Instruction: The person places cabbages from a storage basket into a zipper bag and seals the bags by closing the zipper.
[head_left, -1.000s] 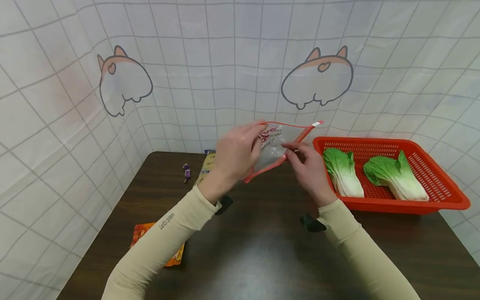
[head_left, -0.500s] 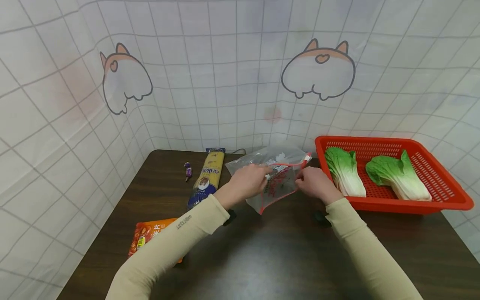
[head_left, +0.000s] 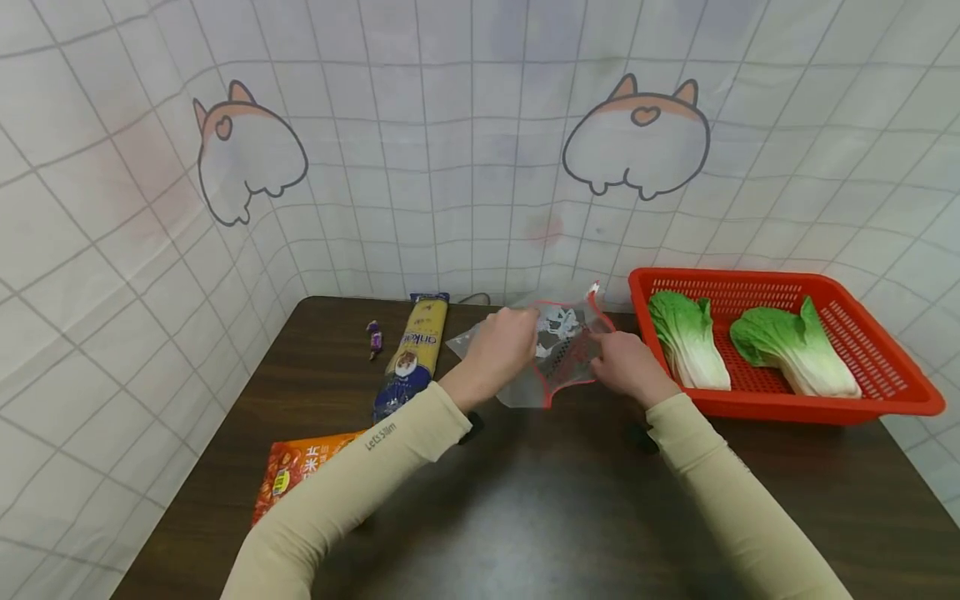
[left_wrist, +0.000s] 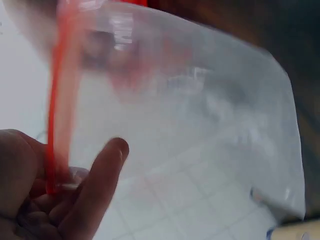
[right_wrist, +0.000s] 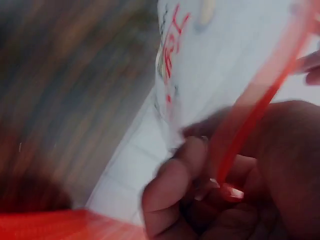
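Observation:
A clear zip bag [head_left: 561, 360] with a red zip edge and red print is held between my two hands over the table. My left hand [head_left: 498, 348] grips its left side by the red edge; in the left wrist view the index finger [left_wrist: 102, 177] stretches along the clear film. On the right side, my right hand [head_left: 628, 360] holds the other end of the red edge, its fingers [right_wrist: 172, 187] curled round it in the right wrist view. The mouth gapes between the hands, and a white slider [head_left: 595, 289] sits at the far corner.
A red basket [head_left: 787, 407] with two napa cabbages stands at the right. At the left lie a yellow-and-blue pack labelled "ankat" [head_left: 420, 342], a small purple-wrapped candy [head_left: 375, 340] and an orange snack packet [head_left: 288, 467], partly under my left forearm. A white curtain [head_left: 480, 167] hangs behind.
Both hands have come down with the bag from higher up, and its red mouth now faces me. The yellow-and-blue pack, earlier mostly covered by the left hand, shows whole.

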